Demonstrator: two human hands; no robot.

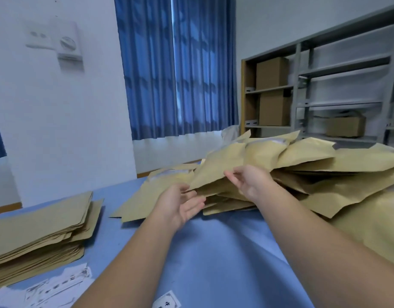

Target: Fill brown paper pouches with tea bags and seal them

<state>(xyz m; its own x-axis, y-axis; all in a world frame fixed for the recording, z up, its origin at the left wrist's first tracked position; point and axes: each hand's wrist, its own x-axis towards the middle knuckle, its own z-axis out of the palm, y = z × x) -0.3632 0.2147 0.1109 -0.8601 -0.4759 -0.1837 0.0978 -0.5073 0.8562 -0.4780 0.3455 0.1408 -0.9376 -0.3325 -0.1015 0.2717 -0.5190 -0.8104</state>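
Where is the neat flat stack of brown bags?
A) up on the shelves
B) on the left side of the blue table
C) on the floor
B: the flat stack lies on the left side of the table, while the shelves hold only boxes.

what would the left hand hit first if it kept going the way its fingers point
Likely the heap of brown paper pouches just beyond the fingers of the left hand; depth is unclear.
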